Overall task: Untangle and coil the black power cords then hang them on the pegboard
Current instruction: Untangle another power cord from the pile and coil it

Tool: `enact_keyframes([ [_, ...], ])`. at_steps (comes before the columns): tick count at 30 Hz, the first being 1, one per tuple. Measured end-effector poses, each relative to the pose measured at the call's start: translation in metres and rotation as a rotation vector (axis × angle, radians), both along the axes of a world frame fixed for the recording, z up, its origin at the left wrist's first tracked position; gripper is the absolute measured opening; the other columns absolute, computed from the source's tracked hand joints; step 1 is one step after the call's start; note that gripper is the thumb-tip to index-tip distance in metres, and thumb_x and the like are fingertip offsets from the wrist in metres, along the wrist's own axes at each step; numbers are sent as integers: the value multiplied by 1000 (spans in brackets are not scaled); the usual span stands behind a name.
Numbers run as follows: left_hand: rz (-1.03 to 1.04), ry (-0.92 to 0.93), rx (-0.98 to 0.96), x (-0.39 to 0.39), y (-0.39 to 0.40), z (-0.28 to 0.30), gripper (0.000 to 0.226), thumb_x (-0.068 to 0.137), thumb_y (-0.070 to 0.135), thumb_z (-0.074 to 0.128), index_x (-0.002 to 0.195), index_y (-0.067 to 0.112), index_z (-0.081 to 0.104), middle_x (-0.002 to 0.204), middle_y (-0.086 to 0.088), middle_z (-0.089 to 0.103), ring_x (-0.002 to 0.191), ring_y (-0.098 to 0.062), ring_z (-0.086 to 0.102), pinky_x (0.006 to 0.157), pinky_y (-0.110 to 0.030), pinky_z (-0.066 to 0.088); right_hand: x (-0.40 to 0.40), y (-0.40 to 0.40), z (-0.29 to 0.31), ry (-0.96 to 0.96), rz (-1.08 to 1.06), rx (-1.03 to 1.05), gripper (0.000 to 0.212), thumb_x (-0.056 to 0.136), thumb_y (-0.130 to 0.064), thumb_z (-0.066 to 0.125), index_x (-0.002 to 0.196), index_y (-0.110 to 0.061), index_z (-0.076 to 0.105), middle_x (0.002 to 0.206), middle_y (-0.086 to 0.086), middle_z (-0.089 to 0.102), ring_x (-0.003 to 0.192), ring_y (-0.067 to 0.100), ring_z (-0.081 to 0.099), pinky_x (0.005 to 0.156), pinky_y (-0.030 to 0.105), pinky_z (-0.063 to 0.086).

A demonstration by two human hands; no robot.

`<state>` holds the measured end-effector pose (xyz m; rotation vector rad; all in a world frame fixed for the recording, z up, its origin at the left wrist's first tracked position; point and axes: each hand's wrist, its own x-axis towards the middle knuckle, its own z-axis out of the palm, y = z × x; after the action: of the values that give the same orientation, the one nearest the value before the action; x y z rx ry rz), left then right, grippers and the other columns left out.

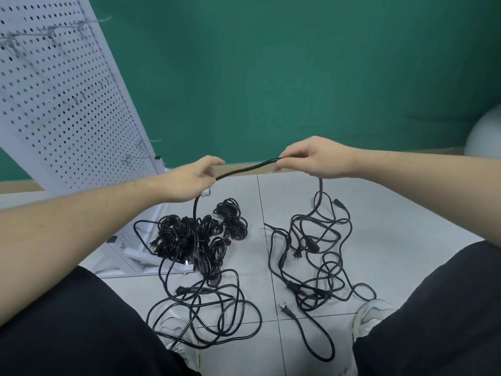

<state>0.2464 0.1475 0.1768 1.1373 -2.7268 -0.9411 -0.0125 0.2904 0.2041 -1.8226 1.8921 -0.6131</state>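
left hand [189, 177] and right hand [320, 158] fingers pinch one black cord [245, 168] stretched between them. coiled bundles [200, 232] on floor [379, 213] at 7 o'clock, loose tangle [317, 261] at 5. pegboard [62, 99] stands at 10; shoes [368, 316] flank cords.

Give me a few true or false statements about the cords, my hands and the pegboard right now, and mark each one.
1. Both hands pinch one black cord, the left hand and right hand holding a stretch of it between them. True.
2. A coiled cord hangs on the pegboard. False: no cord hangs on it.
3. Bundled cords lie on the floor near the pegboard's base. True.
4. The loose tangle under the right hand is neatly coiled. False: it sprawls in loose loops.
5. The held cord is white. False: black.
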Motion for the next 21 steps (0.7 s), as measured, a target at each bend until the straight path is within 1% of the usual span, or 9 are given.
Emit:
enact_keyframes([
  [3,-107,154,-48,-27,22,9,38,108,25,46,145,31,45,136,10,60,128,-8,54,111,-30,39,9,-3,-2,61,50,-2,18,101,-36,59,96,-30,75,70,-23,62,62,-1,49,61,11,38],
  [6,-177,232,62,-56,50,19,29,108,39,44,135,30,49,110,9,70,103,-9,64,90,-24,46,18,-2,-3,80,105,14,19,99,-35,57,90,-33,73,83,-8,70,70,13,53,72,28,46],
  [8,-172,204,110,-68,60,20,25,108,44,41,124,28,51,90,7,66,81,-12,62,75,-26,47,23,0,-1,37,139,18,19,98,-32,57,92,-28,74,89,-9,73,81,15,62,80,30,49],
  [10,-149,173,61,-71,62,21,30,107,48,37,117,24,54,89,8,60,80,-11,57,79,-32,48,26,1,2,-22,165,23,11,98,-26,61,96,-21,71,82,-13,70,75,8,61,74,23,49],
  [12,-149,161,-18,-73,62,24,36,108,48,37,118,21,58,98,8,62,88,-6,61,80,-26,45,25,2,4,-88,170,70,11,96,-24,67,88,-17,62,69,-7,63,62,10,57,65,24,49],
  [14,-174,170,-81,-75,62,30,30,106,46,46,118,23,62,90,8,64,63,11,58,57,-9,39,20,7,3,-120,172,141,20,95,-23,69,82,-14,56,65,1,65,62,16,62,69,28,53],
  [15,-188,169,-108,-76,63,32,25,105,43,51,114,23,63,79,12,60,49,11,52,47,-7,33,17,10,3,-123,173,175,22,95,-24,69,82,-13,56,67,3,68,66,16,65,73,28,53],
  [17,-212,164,-148,-77,60,31,24,103,40,55,104,19,68,59,14,49,40,3,45,42,-11,31,12,14,2,-132,171,236,22,95,-27,69,85,-10,60,75,8,73,74,13,67,79,24,52],
  [21,-185,230,-87,-73,53,30,33,102,45,55,85,19,68,46,15,42,43,-6,36,47,-17,32,-3,17,-3,-164,120,304,24,97,-29,67,85,-8,66,89,6,77,83,8,67,91,32,52],
])
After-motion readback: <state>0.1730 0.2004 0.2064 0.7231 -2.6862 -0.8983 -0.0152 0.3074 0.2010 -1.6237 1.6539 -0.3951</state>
